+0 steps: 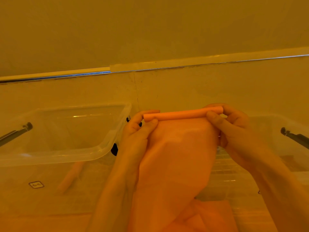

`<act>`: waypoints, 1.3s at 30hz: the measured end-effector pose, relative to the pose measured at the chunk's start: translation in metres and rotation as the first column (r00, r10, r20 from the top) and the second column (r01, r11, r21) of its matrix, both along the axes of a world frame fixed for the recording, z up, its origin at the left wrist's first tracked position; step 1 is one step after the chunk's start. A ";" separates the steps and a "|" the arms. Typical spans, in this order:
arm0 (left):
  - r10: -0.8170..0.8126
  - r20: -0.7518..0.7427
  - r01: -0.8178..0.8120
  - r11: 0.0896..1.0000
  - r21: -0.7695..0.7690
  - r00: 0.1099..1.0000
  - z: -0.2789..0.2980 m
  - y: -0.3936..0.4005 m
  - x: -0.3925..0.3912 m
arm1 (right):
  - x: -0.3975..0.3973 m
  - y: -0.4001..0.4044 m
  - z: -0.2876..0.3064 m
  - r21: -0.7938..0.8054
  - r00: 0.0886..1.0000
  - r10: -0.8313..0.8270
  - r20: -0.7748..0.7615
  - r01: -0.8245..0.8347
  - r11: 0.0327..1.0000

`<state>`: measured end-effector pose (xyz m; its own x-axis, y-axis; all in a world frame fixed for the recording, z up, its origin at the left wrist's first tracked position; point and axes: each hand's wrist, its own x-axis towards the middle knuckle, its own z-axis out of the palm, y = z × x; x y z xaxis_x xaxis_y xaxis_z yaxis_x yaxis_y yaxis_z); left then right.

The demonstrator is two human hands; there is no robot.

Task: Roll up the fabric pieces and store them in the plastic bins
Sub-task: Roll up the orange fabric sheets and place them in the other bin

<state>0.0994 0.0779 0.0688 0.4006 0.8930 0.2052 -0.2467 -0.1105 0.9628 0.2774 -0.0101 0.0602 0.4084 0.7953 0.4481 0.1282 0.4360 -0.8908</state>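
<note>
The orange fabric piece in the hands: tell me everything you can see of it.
The orange fabric piece looks thin, soft and smooth. Its top edge is wound into a tight, narrow roll lying level, pinched at one end by the left hand and at the other by the right hand. The unrolled rest hangs down toward the camera, loosely creased, between both forearms.

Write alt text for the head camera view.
Both hands, left hand and right hand, roll the top edge of an orange fabric piece into a tight tube, the rest hanging loose. A clear plastic bin sits at left.
</note>
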 end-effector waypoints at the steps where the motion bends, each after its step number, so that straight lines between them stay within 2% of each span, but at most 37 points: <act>1: 0.001 0.003 -0.001 1.000 -0.002 1.000 0.000 0.000 0.000 | -0.001 0.001 -0.001 -0.010 1.000 0.001 0.002 -0.001 1.000; 8: 0.007 0.002 -0.007 0.998 -0.068 1.000 -0.002 0.002 0.003 | 0.005 0.005 -0.004 -0.054 0.986 0.072 -0.153 -0.081 0.995; 14: 0.049 -0.035 -0.049 0.999 -0.010 0.998 -0.001 -0.004 0.005 | 0.003 0.006 -0.005 -0.062 0.994 -0.051 -0.098 0.045 0.997; 20: 0.044 -0.106 -0.036 0.997 0.072 0.993 -0.006 -0.001 0.006 | 0.008 0.003 -0.003 -0.114 0.989 0.008 -0.146 -0.025 0.993; 25: 0.053 -0.063 -0.048 0.996 0.074 0.997 -0.008 0.001 0.005 | 0.011 0.000 -0.004 -0.126 0.987 0.087 -0.136 -0.105 0.986; 31: 0.022 -0.071 -0.019 0.999 0.044 0.997 -0.007 0.001 0.005 | 0.009 0.001 -0.005 -0.122 0.995 0.061 -0.084 -0.071 0.990; 39: 0.067 -0.101 -0.054 0.990 0.128 0.993 -0.010 0.004 0.007 | 0.006 0.002 -0.004 -0.145 0.996 0.023 -0.090 -0.036 0.989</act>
